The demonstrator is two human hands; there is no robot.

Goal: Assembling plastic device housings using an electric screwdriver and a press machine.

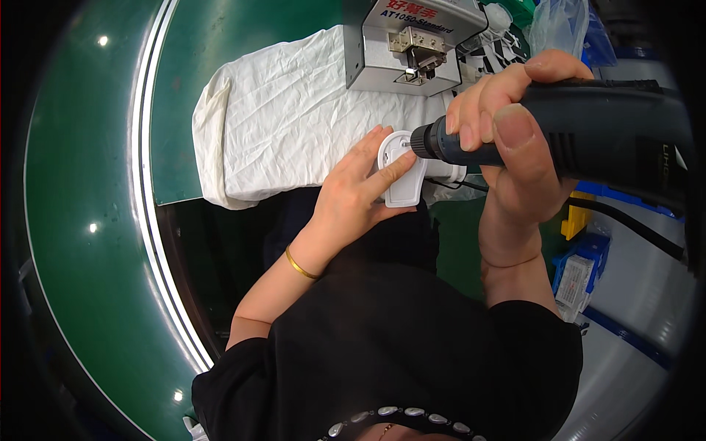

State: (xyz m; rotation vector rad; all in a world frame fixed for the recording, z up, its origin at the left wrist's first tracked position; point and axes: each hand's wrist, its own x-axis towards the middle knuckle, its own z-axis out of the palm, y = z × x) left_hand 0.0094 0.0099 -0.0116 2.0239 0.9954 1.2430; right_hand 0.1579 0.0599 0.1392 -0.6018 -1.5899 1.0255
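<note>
My right hand (507,125) is wrapped around a black electric screwdriver (603,132) with a dark cord. The tool lies nearly level, its tip pointing left at a small white plastic housing (403,187), round at one end and squared at the other. The bit meets the housing near its round end; whether a screw sits under it is too small to tell. My left hand (357,184) grips the housing from the left, thumb across its face and fingers along its side. A gold bangle is on my left wrist.
A grey metal screw feeder (401,66) stands at the far edge of a white cloth (279,125) on the green table (176,147). Blue bins (581,272) and a yellow bin (577,217) are at the right. Clear plastic bags (559,29) lie at the far right.
</note>
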